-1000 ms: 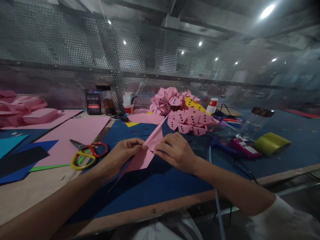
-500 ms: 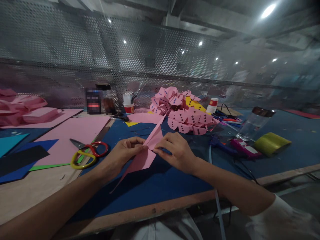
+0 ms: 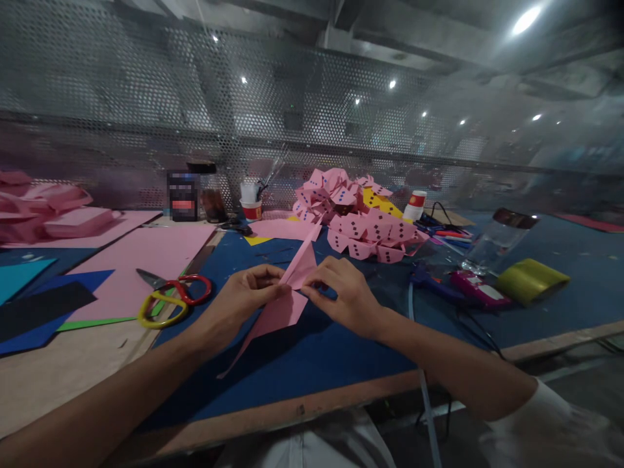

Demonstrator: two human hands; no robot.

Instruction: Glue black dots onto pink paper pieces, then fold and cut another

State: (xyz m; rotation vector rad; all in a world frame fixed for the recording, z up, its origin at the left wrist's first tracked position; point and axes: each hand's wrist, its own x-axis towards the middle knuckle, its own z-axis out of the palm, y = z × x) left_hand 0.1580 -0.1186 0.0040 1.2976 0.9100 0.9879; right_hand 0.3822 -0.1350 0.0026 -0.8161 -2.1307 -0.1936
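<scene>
My left hand (image 3: 244,299) is closed on a folded piece of pink paper (image 3: 277,316), with thumb and fingers pinching it near the middle. One flap stands up towards the far side, and a narrow strip trails down to the lower left. At the right edge of the same paper, my right hand (image 3: 345,298) pinches with thumb and forefinger at the slit between two flaps. Beyond both hands lies a heap of pink folded paper pieces (image 3: 336,188) with dark dots. Scissors (image 3: 163,309) with red and yellow handles rest left of my left hand.
A blue mat (image 3: 341,364) covers the tabletop. On the right are a clear tumbler (image 3: 497,240), a yellow roll (image 3: 531,281) and a magenta tool (image 3: 480,289). Pink sheets (image 3: 146,253) and a dark phone-like object (image 3: 182,196), blurred out, are at left. Paper cups (image 3: 414,205) stand behind.
My right fingertips have shifted very slightly to the right at the paper's edge. The left hand keeps its hold, and the paper stays almost where it was.
</scene>
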